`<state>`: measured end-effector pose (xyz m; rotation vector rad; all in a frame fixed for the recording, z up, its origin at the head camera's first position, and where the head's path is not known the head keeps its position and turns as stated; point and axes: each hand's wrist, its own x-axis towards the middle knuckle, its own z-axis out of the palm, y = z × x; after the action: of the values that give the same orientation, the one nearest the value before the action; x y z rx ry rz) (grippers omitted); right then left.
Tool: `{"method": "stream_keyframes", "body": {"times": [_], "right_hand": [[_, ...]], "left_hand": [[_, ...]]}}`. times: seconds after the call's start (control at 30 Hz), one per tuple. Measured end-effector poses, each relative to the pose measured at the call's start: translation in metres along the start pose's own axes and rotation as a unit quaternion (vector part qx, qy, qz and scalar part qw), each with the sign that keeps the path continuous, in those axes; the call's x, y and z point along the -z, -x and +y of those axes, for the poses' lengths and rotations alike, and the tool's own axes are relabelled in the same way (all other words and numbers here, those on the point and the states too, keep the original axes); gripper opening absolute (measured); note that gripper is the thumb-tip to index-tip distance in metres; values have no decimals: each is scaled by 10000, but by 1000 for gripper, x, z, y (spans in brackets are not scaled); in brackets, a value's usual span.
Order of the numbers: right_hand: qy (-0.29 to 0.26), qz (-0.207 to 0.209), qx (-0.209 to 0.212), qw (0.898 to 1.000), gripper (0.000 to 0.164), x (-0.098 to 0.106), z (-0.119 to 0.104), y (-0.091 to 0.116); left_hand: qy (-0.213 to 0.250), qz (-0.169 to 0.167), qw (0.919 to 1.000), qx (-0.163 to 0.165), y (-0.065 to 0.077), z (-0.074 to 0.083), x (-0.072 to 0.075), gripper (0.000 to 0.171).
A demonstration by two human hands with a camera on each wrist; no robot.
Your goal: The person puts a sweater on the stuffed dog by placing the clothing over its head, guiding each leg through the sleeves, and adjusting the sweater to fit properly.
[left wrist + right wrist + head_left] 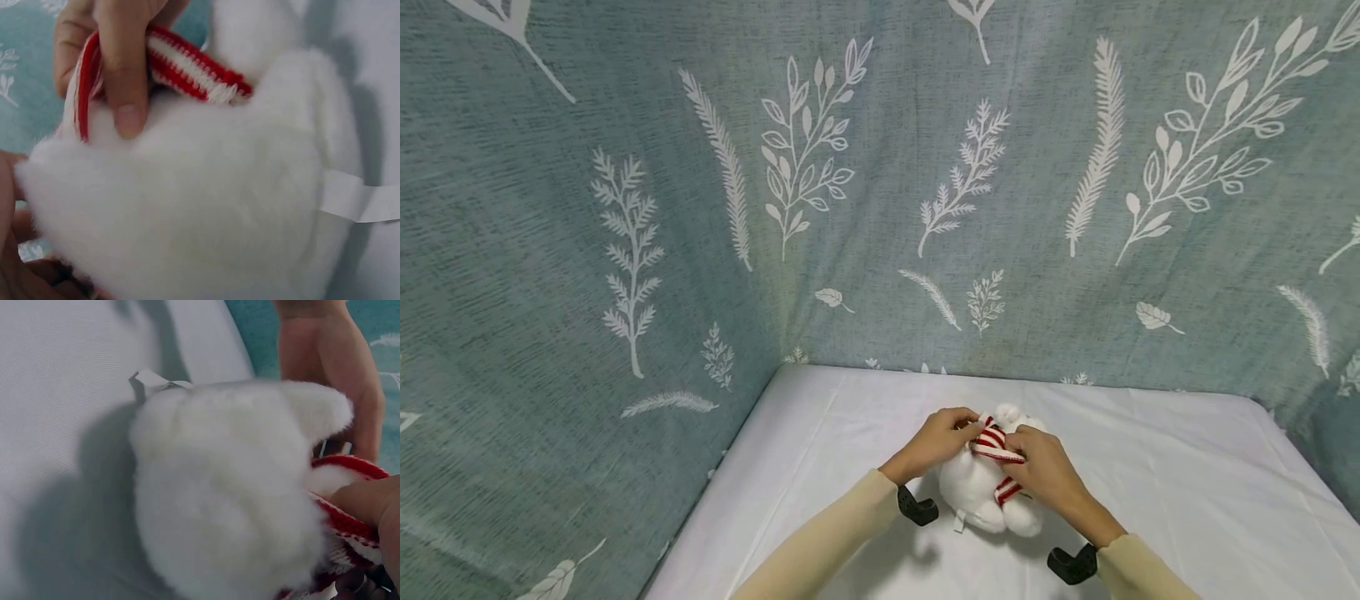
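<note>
A white plush toy (973, 487) is on the white bed-like surface, with a red-and-white striped knitted scarf (992, 440) on it. My right hand (1037, 467) grips the scarf, its thumb tucked under the striped edge against the fur in the left wrist view. At the toy's other side, my left hand (942, 442) pinches part of the scarf with bent fingers. That hand's fingertips are partly hidden by the toy in the right wrist view. Another striped end (1007, 489) hangs lower down. A white fabric tag (359, 197) sticks out from the toy's bottom.
White cloth (820, 467) covers the flat surface under the toy. Blue-green curtains (880, 208) with white leaf prints stand behind it and along the left side. Black wrist mounts (1071, 564) hang by both sleeves.
</note>
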<state>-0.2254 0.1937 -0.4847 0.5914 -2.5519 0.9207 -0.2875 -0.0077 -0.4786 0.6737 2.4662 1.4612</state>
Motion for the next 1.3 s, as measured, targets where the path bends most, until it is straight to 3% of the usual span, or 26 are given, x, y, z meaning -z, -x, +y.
{"method": "stream_keyframes", "body": {"times": [0.23,0.43,0.63,0.77,1.03,1.17,1.3], "right_hand": [[151,33,87,9998,49,1,0,-1],[294,-319,-615,9972,44,2,-4,-2],[535,-472,-1217,9900,34,3,-9,-4],[822,-501,-1203,9881,32,4,-12,-5],[972,-698,-1066,9871,34,3,-11,-5],[916,-699,-1016,9881,32,1,-9,-5],[735,-627,-1099,9892,24,-1,-10,-7]], "left_hand": [[205,-35,9985,-502,-11,4,7,20],[140,-304,9945,-990,-11,6,12,8],[146,-521,9964,-659,-11,4,19,20],[145,-678,9968,-394,-13,3,27,31],[626,-949,9932,243,-12,-5,39,24],[605,-1024,9927,214,-12,-4,40,24],[470,-755,9960,91,-13,1,39,20]]}}
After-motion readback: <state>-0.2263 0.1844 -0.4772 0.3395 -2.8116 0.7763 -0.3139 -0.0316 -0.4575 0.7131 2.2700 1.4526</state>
